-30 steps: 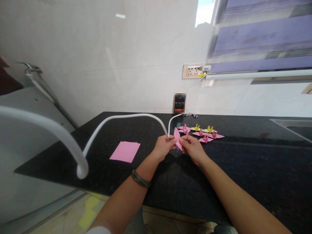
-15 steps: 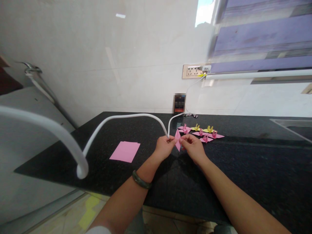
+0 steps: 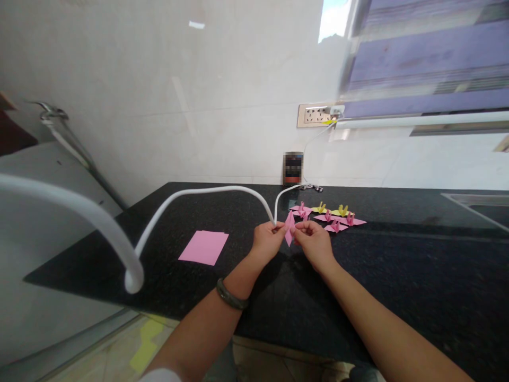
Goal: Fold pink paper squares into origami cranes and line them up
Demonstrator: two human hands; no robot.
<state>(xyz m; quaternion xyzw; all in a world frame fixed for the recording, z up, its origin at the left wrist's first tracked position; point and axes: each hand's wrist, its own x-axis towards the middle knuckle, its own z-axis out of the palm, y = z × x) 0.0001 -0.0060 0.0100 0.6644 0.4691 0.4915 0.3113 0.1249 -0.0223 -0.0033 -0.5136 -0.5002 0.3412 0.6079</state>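
A pink folded paper [image 3: 289,236], narrow and diamond-shaped, is held upright just above the dark countertop. My left hand [image 3: 268,239] pinches its left edge between thumb and fingers. From the other side my right hand [image 3: 315,241] grips the right edge, thumb and forefinger pressed together on it. Behind my right hand stand several folded paper cranes, among them a pink crane [image 3: 336,227] and a yellow crane [image 3: 343,211]. Flat on the counter to the left lies a small stack of pink square paper [image 3: 204,248].
A white flexible tube [image 3: 214,189] arches over the black counter [image 3: 417,286] and passes by my left hand. A phone-like device [image 3: 293,168], blurred out, leans on the wall below a socket [image 3: 316,115], with a cable beside it. A sink edge [image 3: 473,207] shows at right.
The folded paper has tilted slightly, its lower tip shifting left. My right hand has moved a little to the left with it; both hands keep their grip.
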